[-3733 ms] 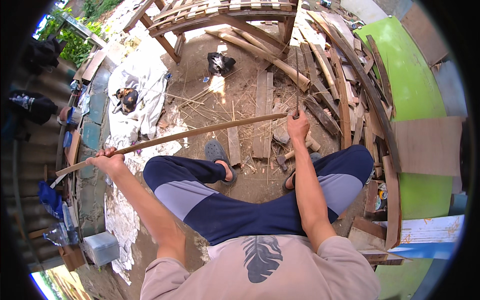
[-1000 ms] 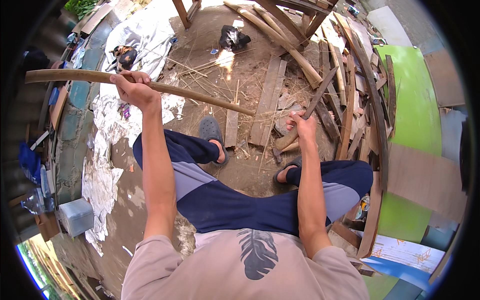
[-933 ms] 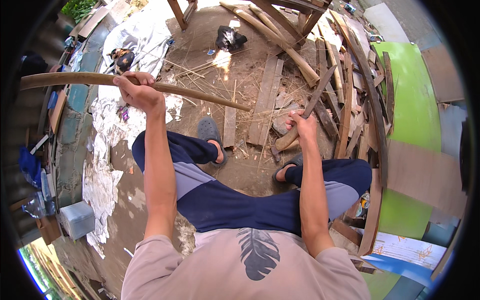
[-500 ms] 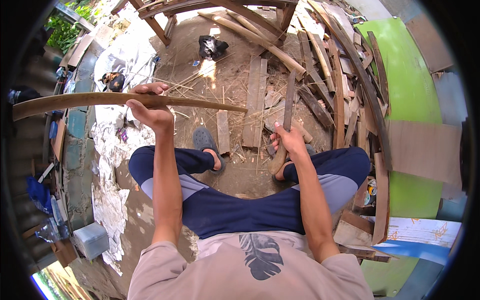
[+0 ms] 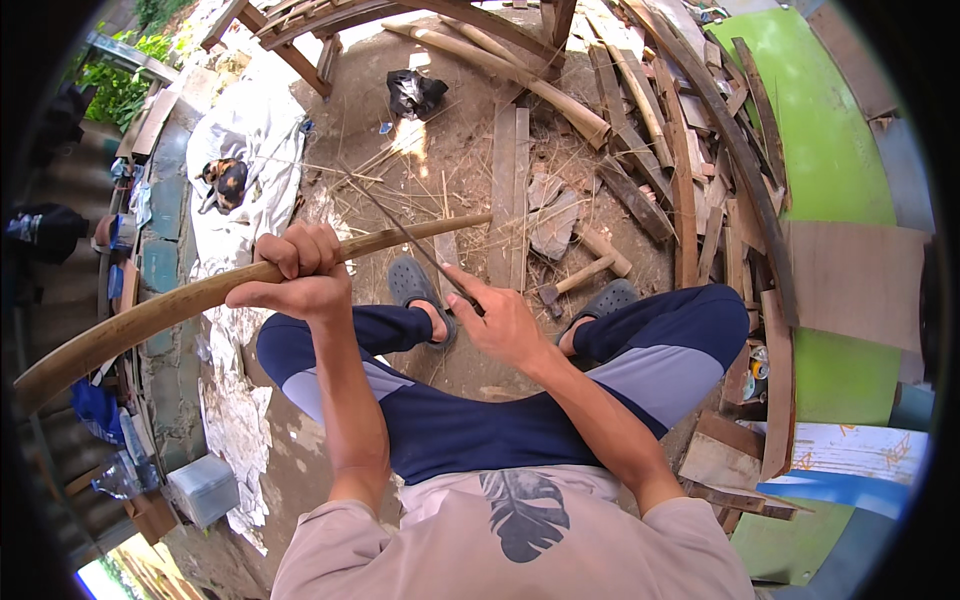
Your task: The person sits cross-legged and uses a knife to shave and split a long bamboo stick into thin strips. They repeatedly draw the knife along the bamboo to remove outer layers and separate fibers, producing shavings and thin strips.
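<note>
Outdoor woodworking yard, dirt ground [image 5: 470, 130], scrap planks [image 5: 700, 190], bamboo poles [image 5: 520, 70], hammer [image 5: 575, 282]

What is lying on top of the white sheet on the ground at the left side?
On the white sheet lies a small dark and tan animal, curled up, perhaps a dog or a cat. Thin sticks also cross the sheet. The ground under the sheet is covered.

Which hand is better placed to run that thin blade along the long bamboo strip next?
The right hand, probably. It already pinches the thin blade, whose edge crosses the bamboo strip near its far end. The left hand is wrapped around the strip, holding it up, so it looks committed to steadying.
</note>
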Available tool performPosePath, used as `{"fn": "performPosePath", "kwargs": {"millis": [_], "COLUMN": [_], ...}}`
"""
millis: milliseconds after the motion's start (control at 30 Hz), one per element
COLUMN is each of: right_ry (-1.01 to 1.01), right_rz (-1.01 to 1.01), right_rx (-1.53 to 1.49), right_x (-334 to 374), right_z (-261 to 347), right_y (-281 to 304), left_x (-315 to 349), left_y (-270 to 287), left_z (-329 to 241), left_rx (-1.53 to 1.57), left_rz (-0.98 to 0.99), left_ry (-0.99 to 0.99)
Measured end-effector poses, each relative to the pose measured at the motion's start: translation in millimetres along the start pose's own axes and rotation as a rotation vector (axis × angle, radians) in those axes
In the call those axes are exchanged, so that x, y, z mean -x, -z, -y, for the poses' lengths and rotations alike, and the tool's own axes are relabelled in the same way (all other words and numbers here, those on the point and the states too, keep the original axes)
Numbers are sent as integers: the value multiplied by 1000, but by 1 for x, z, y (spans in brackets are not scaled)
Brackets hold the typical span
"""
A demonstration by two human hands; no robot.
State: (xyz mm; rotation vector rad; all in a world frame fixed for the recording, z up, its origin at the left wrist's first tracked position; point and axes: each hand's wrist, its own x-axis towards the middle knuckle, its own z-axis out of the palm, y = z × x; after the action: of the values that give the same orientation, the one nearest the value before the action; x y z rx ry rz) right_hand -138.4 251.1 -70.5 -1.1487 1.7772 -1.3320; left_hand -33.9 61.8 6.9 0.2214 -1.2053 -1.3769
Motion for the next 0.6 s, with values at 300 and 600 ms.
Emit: {"fn": "performPosePath", "kwargs": {"millis": [300, 600], "right_ry": [101, 175], "right_rz": [-46, -135], "right_rx": [138, 196], "right_x": [8, 5], "right_z": [11, 11], "right_y": [-6, -13], "left_x": [21, 26], "left_y": [6, -1], "left_z": [14, 10], "left_rx": [35, 84], "left_rz": [149, 273], "left_ry": [-31, -46]}}
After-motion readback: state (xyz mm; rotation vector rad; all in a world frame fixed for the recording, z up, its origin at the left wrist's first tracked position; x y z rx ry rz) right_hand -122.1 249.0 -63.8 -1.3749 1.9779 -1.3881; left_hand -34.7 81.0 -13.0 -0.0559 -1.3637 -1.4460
